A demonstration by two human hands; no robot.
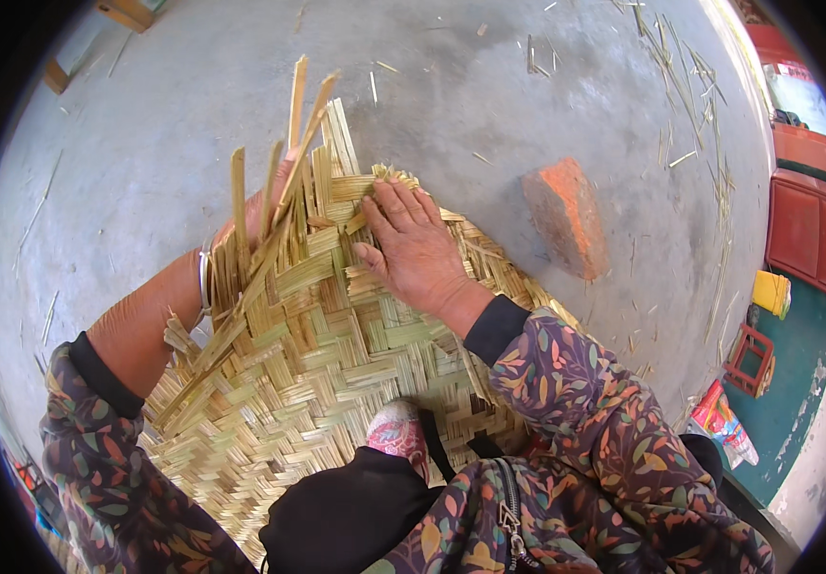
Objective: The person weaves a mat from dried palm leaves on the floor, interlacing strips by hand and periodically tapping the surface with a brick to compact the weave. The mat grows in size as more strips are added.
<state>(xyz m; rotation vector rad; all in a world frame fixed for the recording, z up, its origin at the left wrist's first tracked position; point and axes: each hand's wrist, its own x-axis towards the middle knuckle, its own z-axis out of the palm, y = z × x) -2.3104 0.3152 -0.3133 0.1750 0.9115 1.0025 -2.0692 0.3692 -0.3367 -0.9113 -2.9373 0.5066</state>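
A woven mat (317,383) of flat, yellow-green split strips, which look like bamboo or reed, spreads over the floor in front of me and under my foot. Loose strip ends (322,182) stand up along its far left edge. My right hand (413,239) lies palm down on the far edge of the weave, fingers stretched out and thumb apart. Among and behind the upright strips is my left hand (262,212), touching them. Those strips hide most of its fingers, so its grip does not show.
A broken reddish brick (566,218) rests on the grey concrete floor, right of the mat. Strip scraps (685,86) are scattered farther off. Along the right side are red seats (813,230), a yellow packet (771,293), a small red frame (749,360) and a colourful bag (722,424).
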